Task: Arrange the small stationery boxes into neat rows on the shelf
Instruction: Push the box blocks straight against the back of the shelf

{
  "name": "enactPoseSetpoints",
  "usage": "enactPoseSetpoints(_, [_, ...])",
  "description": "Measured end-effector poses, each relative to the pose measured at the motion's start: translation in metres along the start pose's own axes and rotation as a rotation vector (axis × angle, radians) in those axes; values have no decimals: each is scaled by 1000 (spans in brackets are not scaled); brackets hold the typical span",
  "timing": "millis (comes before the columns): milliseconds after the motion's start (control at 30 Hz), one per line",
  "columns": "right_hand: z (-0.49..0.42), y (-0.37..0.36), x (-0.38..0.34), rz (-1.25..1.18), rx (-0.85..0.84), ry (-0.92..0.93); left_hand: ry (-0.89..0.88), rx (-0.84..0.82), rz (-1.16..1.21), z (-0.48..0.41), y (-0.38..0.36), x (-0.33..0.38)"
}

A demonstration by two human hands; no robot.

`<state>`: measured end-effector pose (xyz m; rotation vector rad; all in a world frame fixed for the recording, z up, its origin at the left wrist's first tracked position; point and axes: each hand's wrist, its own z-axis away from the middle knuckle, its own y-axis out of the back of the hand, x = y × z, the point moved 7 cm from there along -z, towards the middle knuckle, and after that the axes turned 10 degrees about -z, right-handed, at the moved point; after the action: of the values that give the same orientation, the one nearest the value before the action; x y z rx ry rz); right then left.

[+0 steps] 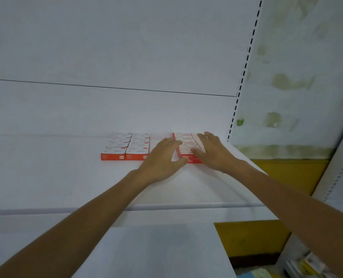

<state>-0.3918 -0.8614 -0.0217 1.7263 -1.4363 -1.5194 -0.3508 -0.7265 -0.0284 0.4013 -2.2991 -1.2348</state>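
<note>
Two blocks of small red-and-white stationery boxes lie on the white shelf. The left block sits in two neat columns, untouched. The right block lies against the back panel near the shelf's right end. My left hand is open with straight fingers against that block's left side, thumb at its front corner. My right hand lies flat and open over the block's right half, hiding the boxes beneath it.
A white back panel rises behind the shelf, with a slotted upright at its right. Beyond the shelf's right end is a stained wall with a yellow band. A lower shelf shows below the front edge.
</note>
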Motion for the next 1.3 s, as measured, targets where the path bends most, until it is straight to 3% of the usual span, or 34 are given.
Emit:
enactPoseSetpoints(300, [3, 24, 39, -40, 62, -36, 199, -166, 174, -32, -19, -7])
enactPoseSetpoints(533, [-17, 26, 63, -137, 107, -32, 392, -85, 374, -60, -35, -20])
enactPoseSetpoints(667, [-34, 18, 89, -354, 139, -167, 449, -78, 439, -77, -48, -23])
enactPoseSetpoints(833, [-66, 16, 113, -444, 81, -265, 541, -22, 514, -98, -58, -40])
enactPoseSetpoints(1000, [-91, -1, 117, -563, -32, -317, 562, -105, 681, -111, -79, -46])
enactPoseSetpoints(1200, [-98, -20, 122, -1062, -63, -443, 620, -85, 873, -124, -96, -53])
enactPoseSetpoints(1300, [-96, -24, 120, -1110, -104, -428, 657, -26, 962, -125, -101, -61])
